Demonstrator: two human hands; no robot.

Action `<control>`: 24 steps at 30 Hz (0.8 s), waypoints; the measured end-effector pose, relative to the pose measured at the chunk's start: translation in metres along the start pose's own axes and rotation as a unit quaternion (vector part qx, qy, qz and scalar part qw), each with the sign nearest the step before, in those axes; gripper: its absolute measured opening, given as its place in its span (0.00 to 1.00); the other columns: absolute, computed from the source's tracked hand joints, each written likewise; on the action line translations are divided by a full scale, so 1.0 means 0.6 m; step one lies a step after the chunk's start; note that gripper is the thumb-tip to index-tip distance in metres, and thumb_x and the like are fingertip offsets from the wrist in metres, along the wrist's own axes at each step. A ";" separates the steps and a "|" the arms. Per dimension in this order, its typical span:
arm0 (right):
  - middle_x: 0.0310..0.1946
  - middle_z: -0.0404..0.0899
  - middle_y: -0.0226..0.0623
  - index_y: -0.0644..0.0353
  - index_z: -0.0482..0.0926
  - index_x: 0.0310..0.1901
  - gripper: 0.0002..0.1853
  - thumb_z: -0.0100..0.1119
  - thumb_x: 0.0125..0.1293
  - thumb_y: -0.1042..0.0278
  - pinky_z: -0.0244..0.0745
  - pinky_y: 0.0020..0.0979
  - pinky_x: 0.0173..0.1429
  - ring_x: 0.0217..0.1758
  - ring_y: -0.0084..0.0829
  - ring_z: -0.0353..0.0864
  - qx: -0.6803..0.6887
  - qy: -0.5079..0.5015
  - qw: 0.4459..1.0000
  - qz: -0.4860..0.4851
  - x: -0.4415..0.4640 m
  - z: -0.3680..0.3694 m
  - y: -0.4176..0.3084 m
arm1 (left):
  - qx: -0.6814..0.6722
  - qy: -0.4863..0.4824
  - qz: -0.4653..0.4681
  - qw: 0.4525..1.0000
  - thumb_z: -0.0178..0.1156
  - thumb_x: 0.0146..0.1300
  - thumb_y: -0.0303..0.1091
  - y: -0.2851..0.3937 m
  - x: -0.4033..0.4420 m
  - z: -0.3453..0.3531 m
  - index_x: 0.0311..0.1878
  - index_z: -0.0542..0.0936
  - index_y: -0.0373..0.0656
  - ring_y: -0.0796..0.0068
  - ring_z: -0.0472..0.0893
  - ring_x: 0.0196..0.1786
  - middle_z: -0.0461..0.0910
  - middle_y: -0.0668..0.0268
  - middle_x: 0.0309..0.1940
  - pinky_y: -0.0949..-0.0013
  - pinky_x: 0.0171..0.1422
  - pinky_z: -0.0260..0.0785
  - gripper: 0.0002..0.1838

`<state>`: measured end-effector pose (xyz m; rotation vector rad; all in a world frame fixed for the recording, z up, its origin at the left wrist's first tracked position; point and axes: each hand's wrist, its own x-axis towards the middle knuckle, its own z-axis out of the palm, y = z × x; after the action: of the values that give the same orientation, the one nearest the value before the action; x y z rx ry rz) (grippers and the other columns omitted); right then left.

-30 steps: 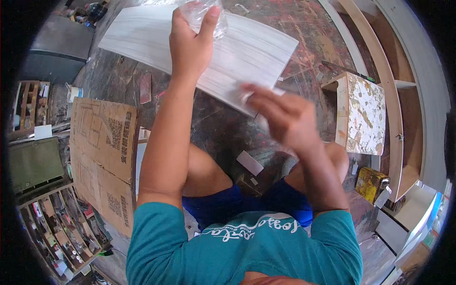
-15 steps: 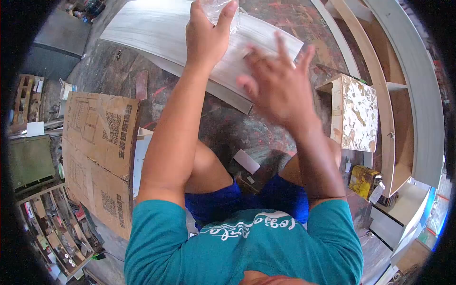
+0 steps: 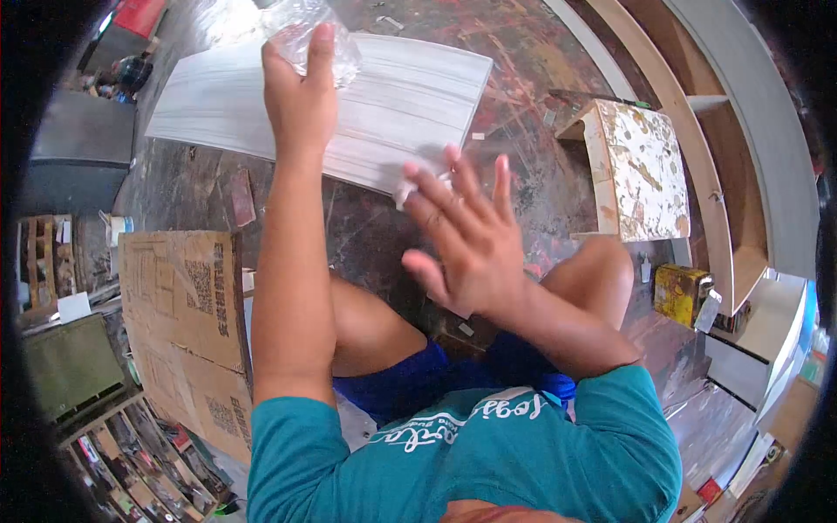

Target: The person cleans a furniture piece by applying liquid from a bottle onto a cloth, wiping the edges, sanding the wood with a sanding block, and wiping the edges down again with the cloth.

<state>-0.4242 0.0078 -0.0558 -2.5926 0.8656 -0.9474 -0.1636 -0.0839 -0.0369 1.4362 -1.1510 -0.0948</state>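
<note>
My left hand (image 3: 301,109) is raised over the pale panel, its thumb and fingers closed round a crinkled piece of clear plastic (image 3: 344,57); whether this is a bag or a wrapper I cannot tell. Below it lies the long white wood-grain panel (image 3: 410,96) on the floor. My right hand (image 3: 475,244) hovers palm down near the panel's close edge with its fingers spread. Small white scraps (image 3: 404,193) show by its fingertips; whether they touch the fingers is unclear.
A paint-spattered stool (image 3: 645,174) stands on the right, before a long wooden cabinet frame (image 3: 706,131). Near it is a yellow can (image 3: 680,295). A flattened cardboard box (image 3: 179,305) leans at my left, beside a rack of wood pieces (image 3: 131,462).
My right hand has drawn back from over the panel toward my body. In the view, the left hand with the plastic and the panel sit further left. A white scrap near my knees is now mostly hidden.
</note>
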 end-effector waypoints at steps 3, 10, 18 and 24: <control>0.75 0.70 0.50 0.64 0.74 0.70 0.31 0.55 0.76 0.47 0.56 0.62 0.81 0.83 0.57 0.59 -0.021 0.054 0.996 0.071 0.048 0.012 0.099 | 0.001 -0.006 0.018 1.000 0.64 0.73 0.59 -0.005 -0.009 -0.001 0.63 0.75 0.33 0.57 0.82 0.60 0.83 0.51 0.57 0.58 0.68 0.70 0.35; 0.81 0.45 0.70 0.74 0.55 0.78 0.37 0.51 0.79 0.54 0.55 0.47 0.84 0.85 0.64 0.49 0.270 0.074 0.953 0.119 0.026 0.041 0.073 | -0.040 -0.001 0.001 0.999 0.61 0.77 0.53 0.009 -0.003 0.008 0.64 0.73 0.32 0.63 0.81 0.62 0.82 0.53 0.57 0.61 0.68 0.70 0.30; 0.82 0.40 0.70 0.77 0.45 0.80 0.40 0.46 0.82 0.54 0.47 0.44 0.87 0.86 0.66 0.43 0.263 0.090 0.954 0.112 0.010 0.058 0.060 | -0.042 -0.020 0.006 0.999 0.60 0.79 0.49 0.013 -0.008 0.009 0.66 0.69 0.32 0.64 0.82 0.60 0.79 0.54 0.60 0.61 0.66 0.75 0.29; 0.80 0.53 0.66 0.78 0.59 0.75 0.33 0.43 0.83 0.55 0.50 0.41 0.86 0.84 0.56 0.56 0.394 0.112 0.885 0.222 0.108 0.040 0.169 | -0.052 -0.009 0.001 0.999 0.59 0.80 0.46 0.030 -0.010 0.015 0.68 0.67 0.31 0.65 0.79 0.63 0.77 0.53 0.62 0.61 0.68 0.75 0.28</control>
<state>-0.4143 -0.1115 -0.0830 -1.5382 0.8385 -1.1529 -0.1828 -0.0818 -0.0282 1.3441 -1.1445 -0.1647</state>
